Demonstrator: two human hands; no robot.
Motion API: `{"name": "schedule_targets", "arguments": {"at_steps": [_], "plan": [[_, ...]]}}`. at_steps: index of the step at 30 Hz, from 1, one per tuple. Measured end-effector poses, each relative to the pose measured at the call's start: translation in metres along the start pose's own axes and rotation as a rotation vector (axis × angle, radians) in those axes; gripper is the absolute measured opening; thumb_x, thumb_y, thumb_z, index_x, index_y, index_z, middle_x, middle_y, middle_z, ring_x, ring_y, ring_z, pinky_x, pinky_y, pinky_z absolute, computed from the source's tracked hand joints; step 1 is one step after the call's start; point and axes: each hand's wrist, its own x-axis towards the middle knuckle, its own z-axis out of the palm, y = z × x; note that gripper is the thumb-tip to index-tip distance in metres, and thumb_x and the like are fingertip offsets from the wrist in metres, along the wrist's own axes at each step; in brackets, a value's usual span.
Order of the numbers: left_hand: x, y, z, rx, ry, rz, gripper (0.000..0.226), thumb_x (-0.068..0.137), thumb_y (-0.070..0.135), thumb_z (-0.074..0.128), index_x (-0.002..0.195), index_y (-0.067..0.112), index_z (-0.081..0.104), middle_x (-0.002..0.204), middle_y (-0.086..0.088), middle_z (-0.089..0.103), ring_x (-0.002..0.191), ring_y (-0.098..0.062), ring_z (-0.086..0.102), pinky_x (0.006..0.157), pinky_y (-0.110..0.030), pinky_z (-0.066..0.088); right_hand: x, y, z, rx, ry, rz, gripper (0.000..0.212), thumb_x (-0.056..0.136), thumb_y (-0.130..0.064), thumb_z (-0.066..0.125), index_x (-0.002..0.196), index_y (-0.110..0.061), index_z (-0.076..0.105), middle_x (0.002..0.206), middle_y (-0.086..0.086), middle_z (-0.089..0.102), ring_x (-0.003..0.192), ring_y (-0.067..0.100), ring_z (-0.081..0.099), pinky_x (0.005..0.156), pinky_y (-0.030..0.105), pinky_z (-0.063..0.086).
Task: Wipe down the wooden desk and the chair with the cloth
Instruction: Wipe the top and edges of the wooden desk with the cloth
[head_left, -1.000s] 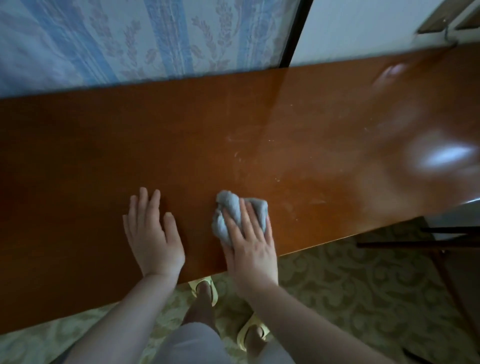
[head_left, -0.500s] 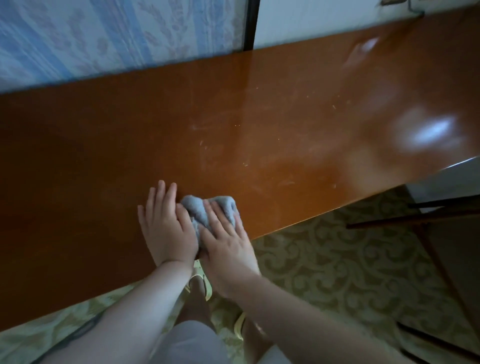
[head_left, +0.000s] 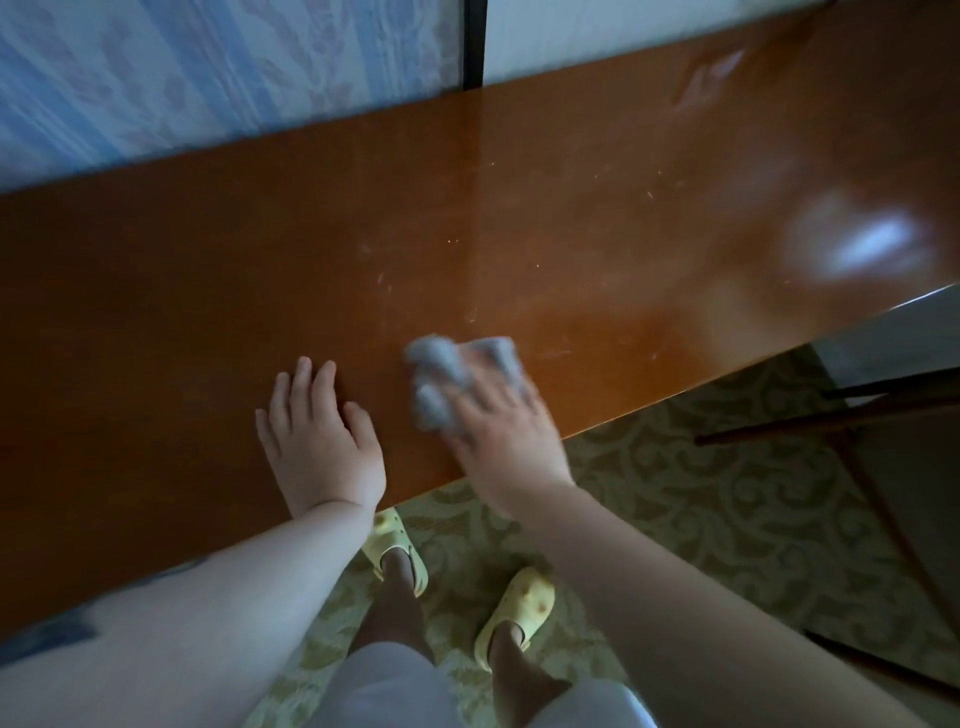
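The glossy brown wooden desk (head_left: 156, 312) runs across the view, with faint specks and smears on its middle. My left hand (head_left: 317, 441) lies flat on the desk near the front edge, fingers straight. To its right, my right hand (head_left: 504, 441) presses a crumpled grey cloth (head_left: 441, 364) onto the desk with spread fingers; the hand and cloth are blurred by motion. The cloth bulges out ahead of and beside the fingers. Dark wooden parts of the chair (head_left: 779, 428) show at the right, below the desk's corner.
A blue patterned curtain (head_left: 208, 78) hangs behind the desk, with a dark vertical frame (head_left: 472, 41) and a white wall beside it. My feet in yellow clogs (head_left: 519, 608) stand on a green patterned carpet (head_left: 675, 493) below the desk edge.
My right hand has swept the cloth rightward, away from my left hand, after touching it half a second ago. My left hand has stayed flat on the desk.
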Motion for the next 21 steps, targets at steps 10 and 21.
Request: {"name": "schedule_targets", "arguments": {"at_steps": [10, 21], "plan": [[-0.001, 0.000, 0.000, -0.004, 0.005, -0.002, 0.044, 0.096, 0.018, 0.046, 0.139, 0.016, 0.047, 0.153, -0.004, 0.037, 0.145, -0.025, 0.022, 0.119, -0.050, 0.011, -0.013, -0.050, 0.014, -0.021, 0.010, -0.065, 0.061, 0.099, -0.039, 0.039, 0.154, -0.034, 0.014, 0.164, 0.001, 0.003, 0.149, 0.016, -0.011, 0.118, 0.045, -0.011], [0.000, -0.002, 0.000, -0.023, -0.001, -0.002, 0.044, 0.096, 0.019, 0.045, 0.140, 0.018, 0.047, 0.154, -0.003, 0.036, 0.145, -0.024, 0.021, 0.120, -0.048, 0.010, -0.021, -0.052, 0.020, 0.001, 0.065, -0.011, 0.057, 0.097, -0.045, 0.026, 0.153, -0.036, 0.020, 0.163, 0.001, 0.013, 0.150, 0.017, 0.002, 0.120, 0.047, 0.001]]}}
